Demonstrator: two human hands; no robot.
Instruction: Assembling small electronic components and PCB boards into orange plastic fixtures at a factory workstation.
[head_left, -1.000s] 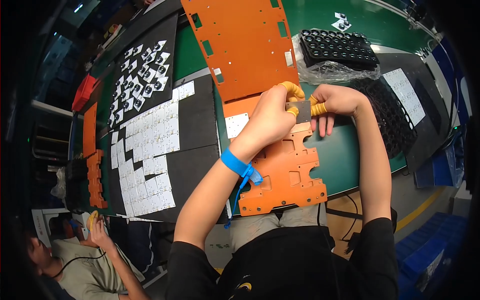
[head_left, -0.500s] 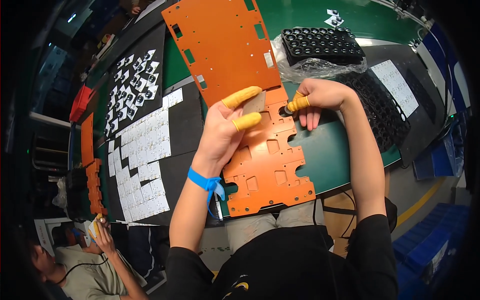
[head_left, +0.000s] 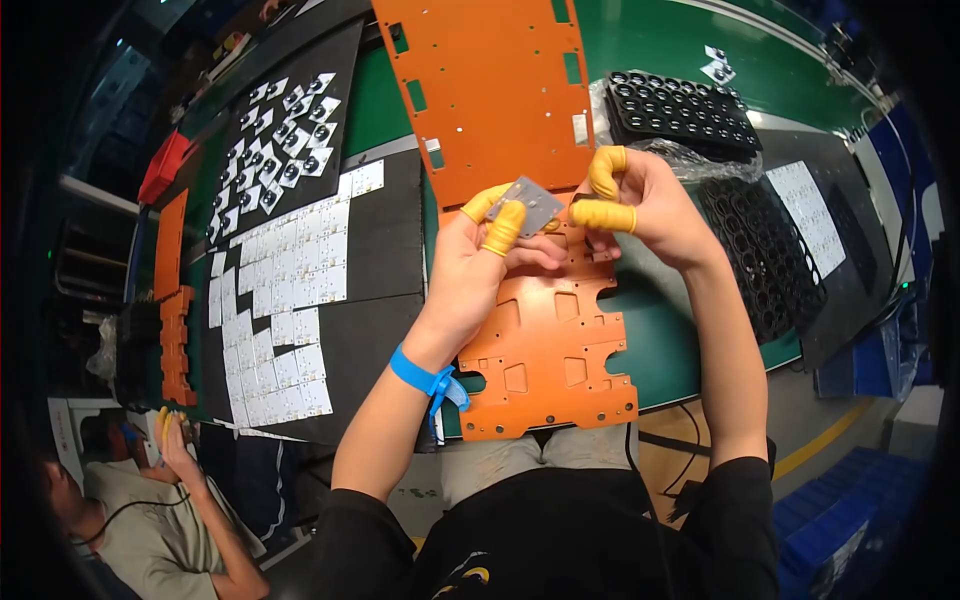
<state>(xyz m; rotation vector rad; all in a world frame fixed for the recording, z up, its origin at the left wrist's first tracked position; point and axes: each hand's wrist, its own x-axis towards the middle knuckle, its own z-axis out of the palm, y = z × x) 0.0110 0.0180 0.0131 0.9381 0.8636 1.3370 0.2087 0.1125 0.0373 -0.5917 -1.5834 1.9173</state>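
My left hand (head_left: 462, 270) pinches a small square circuit board (head_left: 538, 208) between yellow-covered thumb and finger, its grey face tilted up. Close beside it, my right hand (head_left: 665, 215) curls its yellow-covered thumb and forefinger together. A dark bit shows at those fingertips, too hidden to name. Both hands are over an orange fixture plate (head_left: 545, 325) with notched edges and shallow recesses, near its far end. Beyond them stands the fixture's orange cover panel (head_left: 500, 100), with slots along both sides. A blue wrist strap (head_left: 425, 375) circles my left wrist.
On the left lie rows of white circuit boards (head_left: 285, 300) and boards bearing black round parts (head_left: 280, 150), near a red bin (head_left: 165, 168). To the right are a filled black tray (head_left: 685, 115), another black tray (head_left: 760, 260) and a white board sheet (head_left: 805, 215). A co-worker (head_left: 150, 520) sits lower left.
My right hand has lifted from the plate's right notch and come in toward the left. The board in my left hand has turned, and the two hands are closer together. The view has shifted slightly.
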